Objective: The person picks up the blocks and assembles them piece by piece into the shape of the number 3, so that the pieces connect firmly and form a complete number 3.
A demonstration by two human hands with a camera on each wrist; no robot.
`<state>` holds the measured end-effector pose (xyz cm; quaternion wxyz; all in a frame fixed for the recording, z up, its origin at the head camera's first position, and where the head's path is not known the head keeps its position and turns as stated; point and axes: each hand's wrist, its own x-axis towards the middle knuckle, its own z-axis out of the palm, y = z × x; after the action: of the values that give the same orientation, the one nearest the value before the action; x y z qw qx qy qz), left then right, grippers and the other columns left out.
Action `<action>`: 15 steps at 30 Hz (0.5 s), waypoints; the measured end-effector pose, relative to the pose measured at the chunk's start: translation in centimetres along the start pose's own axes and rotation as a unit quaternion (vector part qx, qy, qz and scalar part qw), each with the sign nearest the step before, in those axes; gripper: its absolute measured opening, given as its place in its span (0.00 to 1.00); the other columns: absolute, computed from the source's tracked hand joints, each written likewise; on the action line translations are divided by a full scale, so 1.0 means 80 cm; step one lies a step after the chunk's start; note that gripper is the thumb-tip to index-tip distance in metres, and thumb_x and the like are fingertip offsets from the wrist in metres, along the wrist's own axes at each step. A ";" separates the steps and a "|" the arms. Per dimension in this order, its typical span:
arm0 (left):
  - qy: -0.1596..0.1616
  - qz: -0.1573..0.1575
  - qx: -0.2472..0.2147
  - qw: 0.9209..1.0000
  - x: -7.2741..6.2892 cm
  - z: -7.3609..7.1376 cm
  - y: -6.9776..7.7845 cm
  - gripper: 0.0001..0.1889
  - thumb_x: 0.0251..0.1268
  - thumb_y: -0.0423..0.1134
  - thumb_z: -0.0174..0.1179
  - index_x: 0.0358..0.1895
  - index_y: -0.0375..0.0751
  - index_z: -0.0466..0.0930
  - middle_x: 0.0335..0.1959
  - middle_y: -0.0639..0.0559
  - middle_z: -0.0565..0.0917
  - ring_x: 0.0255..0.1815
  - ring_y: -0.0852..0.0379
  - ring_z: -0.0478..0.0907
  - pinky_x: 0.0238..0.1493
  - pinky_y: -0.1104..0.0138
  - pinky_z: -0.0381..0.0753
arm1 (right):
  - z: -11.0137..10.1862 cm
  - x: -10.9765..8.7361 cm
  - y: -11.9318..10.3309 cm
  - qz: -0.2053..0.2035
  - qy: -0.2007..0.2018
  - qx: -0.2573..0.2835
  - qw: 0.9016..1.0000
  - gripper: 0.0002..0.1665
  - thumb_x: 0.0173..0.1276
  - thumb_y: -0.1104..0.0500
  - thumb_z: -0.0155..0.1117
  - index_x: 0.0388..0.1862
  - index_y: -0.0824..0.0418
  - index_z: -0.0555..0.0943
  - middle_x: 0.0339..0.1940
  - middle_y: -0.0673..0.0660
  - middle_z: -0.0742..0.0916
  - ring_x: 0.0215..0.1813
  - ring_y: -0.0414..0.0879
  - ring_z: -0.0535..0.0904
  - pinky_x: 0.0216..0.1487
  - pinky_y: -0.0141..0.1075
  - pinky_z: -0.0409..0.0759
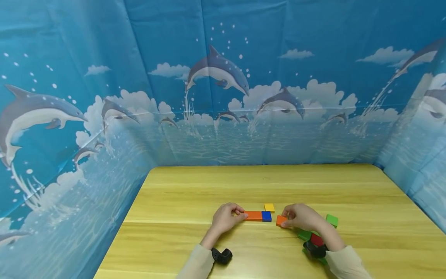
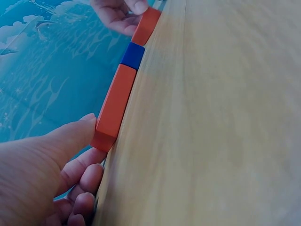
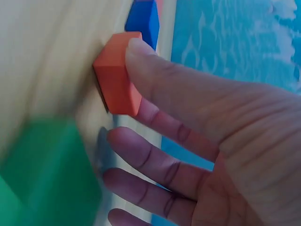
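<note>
1. Between the thumb and a finger of the right hand [image 1: 301, 216], I see a small orange block [image 1: 280, 221], pinched snugly; that hand's other fingers bend a little and hold nothing.
2. The small block is just right of a blue block [image 1: 266, 216], with a little gap; I can't tell if it touches the wooden table [image 1: 174, 193].
3. The blue block touches one end of a long orange block [image 1: 253, 216].
4. At its other end, the left hand [image 1: 225, 217] pinches it with thumb and finger; I see the rest loosely curled.
5. Just behind the blue block lies a yellow block [image 1: 269, 207].
6. Partly hidden by the right arm [image 1: 332, 237] are green blocks [image 1: 304, 235] and a red block [image 1: 316, 240].
7. Behind the table hangs a blue dolphin curtain [image 1: 209, 143].
</note>
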<state>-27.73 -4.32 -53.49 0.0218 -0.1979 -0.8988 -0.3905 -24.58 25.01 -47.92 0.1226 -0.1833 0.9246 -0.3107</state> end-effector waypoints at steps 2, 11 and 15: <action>0.001 -0.002 0.001 1.000 0.000 0.000 0.001 0.10 0.59 0.56 0.64 0.35 0.56 0.84 0.27 0.68 0.73 0.27 0.67 0.68 0.31 0.69 0.67 | 0.005 -0.003 -0.007 -0.007 -0.011 0.007 1.000 0.15 0.57 0.51 0.72 0.40 0.58 0.83 0.23 0.48 0.77 0.24 0.44 0.69 0.26 0.37 0.69; 0.000 0.000 0.000 1.000 -0.001 0.000 0.002 0.11 0.59 0.56 0.64 0.35 0.56 0.84 0.27 0.69 0.73 0.28 0.66 0.68 0.32 0.69 0.67 | 0.018 -0.017 -0.027 0.053 0.049 -0.070 0.995 0.16 0.49 0.45 0.76 0.26 0.51 0.79 0.21 0.44 0.78 0.24 0.41 0.71 0.26 0.39 0.69; -0.001 -0.002 0.003 1.000 -0.002 -0.001 0.002 0.11 0.59 0.56 0.63 0.36 0.56 0.84 0.28 0.69 0.73 0.29 0.67 0.68 0.32 0.69 0.67 | 0.022 -0.017 -0.029 0.043 0.049 -0.064 0.996 0.16 0.50 0.45 0.76 0.26 0.50 0.79 0.17 0.45 0.75 0.21 0.42 0.68 0.23 0.38 0.65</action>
<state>-27.53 -4.33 -53.36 0.0207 -0.1961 -0.9003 -0.3881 -22.14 22.90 -47.69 0.0782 -0.1350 0.9545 -0.2540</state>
